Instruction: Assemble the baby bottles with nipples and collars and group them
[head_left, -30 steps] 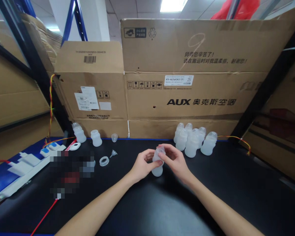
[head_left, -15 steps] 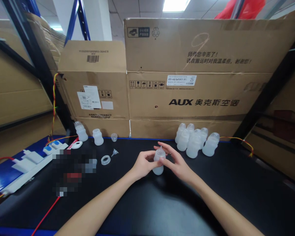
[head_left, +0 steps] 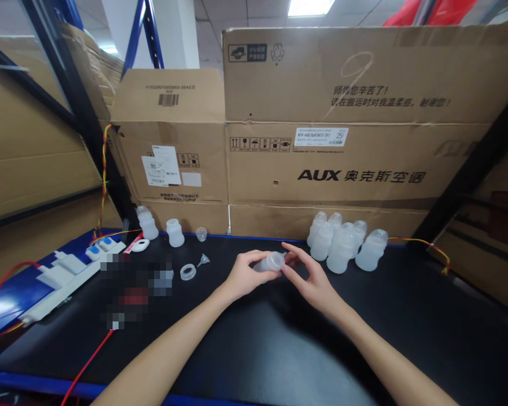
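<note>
My left hand (head_left: 242, 274) grips a small translucent white bottle (head_left: 269, 262), tipped sideways with its top pointing right, above the black table (head_left: 406, 316). My right hand (head_left: 308, 272) touches the bottle's top end with its fingertips, fingers spread. A cluster of several similar capped bottles (head_left: 347, 247) stands just right of and behind my hands. To the left lie a clear ring (head_left: 188, 272), a tiny funnel-shaped piece (head_left: 202, 260) and a small clear cap (head_left: 201, 233).
Two more bottles (head_left: 147, 223) (head_left: 175, 233) stand at the back left. Large cardboard boxes (head_left: 342, 141) wall off the back. A white power strip (head_left: 63, 276) with red and yellow wires lies at the left. A blurred patch covers something left of centre.
The bottle went from upright between both hands to tipped sideways in my left hand. The view shifted slightly left and closer.
</note>
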`<act>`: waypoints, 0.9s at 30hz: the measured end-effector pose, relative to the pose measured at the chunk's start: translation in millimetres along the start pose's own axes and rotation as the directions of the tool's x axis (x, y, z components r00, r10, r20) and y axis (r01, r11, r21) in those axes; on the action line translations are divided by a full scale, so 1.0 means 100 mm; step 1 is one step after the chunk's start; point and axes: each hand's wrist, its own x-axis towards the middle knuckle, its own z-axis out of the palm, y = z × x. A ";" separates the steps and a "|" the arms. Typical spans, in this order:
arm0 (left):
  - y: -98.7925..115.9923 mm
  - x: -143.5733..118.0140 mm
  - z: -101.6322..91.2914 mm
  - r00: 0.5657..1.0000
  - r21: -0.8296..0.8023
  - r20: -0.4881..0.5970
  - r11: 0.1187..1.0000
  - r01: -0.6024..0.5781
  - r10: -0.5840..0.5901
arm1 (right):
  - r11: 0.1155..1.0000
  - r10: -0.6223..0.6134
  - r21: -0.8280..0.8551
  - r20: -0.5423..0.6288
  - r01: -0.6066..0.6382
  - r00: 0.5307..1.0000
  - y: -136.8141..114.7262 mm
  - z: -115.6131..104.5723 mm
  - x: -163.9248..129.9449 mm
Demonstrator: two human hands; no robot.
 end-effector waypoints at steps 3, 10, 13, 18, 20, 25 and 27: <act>0.03 -0.02 0.01 1.000 0.061 0.015 0.998 -0.028 0.027 | 0.996 -0.033 -0.086 0.037 0.036 0.999 0.02 0.00 -0.01; -0.04 -0.04 0.06 0.988 0.257 0.037 0.954 -0.152 0.148 | 0.990 -0.058 -0.129 -0.063 0.049 0.996 0.08 0.07 -0.05; -0.06 -0.07 0.11 0.979 0.303 0.057 0.930 -0.205 0.197 | 0.978 -0.118 -0.181 -0.070 0.103 0.991 0.07 0.10 -0.05; -0.06 -0.12 0.20 0.963 0.304 0.184 0.920 -0.248 0.199 | 0.970 -0.126 -0.227 -0.140 0.092 0.982 0.13 0.07 -0.01; -0.05 -0.12 0.20 0.979 0.250 0.141 0.952 -0.179 0.147 | 0.975 -0.093 -0.211 -0.121 0.066 0.988 0.15 0.03 0.01; -0.06 -0.07 0.10 0.998 0.075 0.048 0.997 0.031 -0.034 | 0.963 -0.190 -0.174 0.113 0.208 0.975 0.08 -0.10 0.00; -0.08 -0.05 0.05 0.996 0.032 0.052 0.997 0.069 -0.071 | 0.958 -0.215 -0.155 0.173 0.242 0.961 0.06 -0.12 0.00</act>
